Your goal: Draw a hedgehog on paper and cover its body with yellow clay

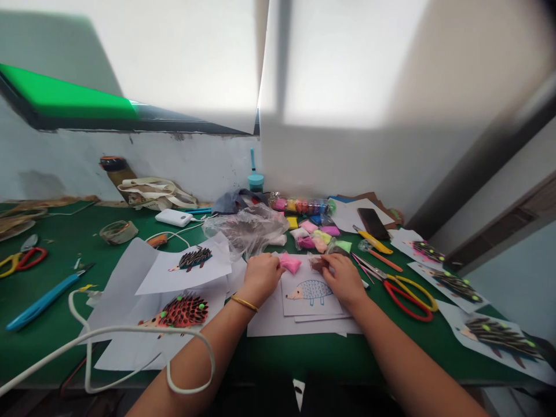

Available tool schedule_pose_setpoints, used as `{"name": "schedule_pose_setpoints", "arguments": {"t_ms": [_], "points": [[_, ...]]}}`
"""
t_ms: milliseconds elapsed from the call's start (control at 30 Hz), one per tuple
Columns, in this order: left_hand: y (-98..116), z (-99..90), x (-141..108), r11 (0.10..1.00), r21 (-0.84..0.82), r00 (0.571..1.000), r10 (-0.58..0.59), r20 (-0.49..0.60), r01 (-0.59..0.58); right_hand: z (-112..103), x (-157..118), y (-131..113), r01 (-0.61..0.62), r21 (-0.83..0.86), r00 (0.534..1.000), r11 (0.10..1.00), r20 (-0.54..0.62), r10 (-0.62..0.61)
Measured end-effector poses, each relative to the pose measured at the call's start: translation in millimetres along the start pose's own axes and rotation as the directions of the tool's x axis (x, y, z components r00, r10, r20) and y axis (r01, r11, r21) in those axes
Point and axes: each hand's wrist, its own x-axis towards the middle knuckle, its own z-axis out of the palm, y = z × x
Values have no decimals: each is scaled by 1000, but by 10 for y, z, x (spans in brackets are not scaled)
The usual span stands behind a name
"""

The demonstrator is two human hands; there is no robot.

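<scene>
"Pinching the pink packet (291, 264) by one end, that's the left hand (263, 273)! And the right?"

"The right hand (346, 277) has its grip snug around a brown packet (318, 264) (clay, perhaps), at the top edge of the hedgehog drawing (313, 291)."

"How far along?"

"Early, I'd say: this blue-outlined body shows no raised spines, while the spiny hedgehogs (195, 259) on sheets at both sides of the desk (278, 351) wear theirs already."

Pink packet (292, 264) in left grip (263, 274)
</scene>
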Motion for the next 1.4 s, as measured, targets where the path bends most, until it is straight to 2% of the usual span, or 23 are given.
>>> {"name": "schedule_pose_setpoints", "arguments": {"t_ms": [200, 567, 833, 1400], "points": [[-38, 84, 2, 999, 30, 1000, -17, 23, 16, 9, -3, -3, -1, -7, 1000, 1000, -5, 1], [14, 88, -36, 997, 80, 1000, -20, -5, 20, 59, 23, 33, 30, -43, 999, 999, -34, -31], [-59, 166, -5, 995, 95, 999, -21, 29, 18, 55, 25, 22, 18, -63, 1000, 998, -23, -19], [-103, 180, 23, 999, 12, 997, -35, 76, 34, 52, 16, 12, 24, -32, 999, 999, -27, -25]]}}
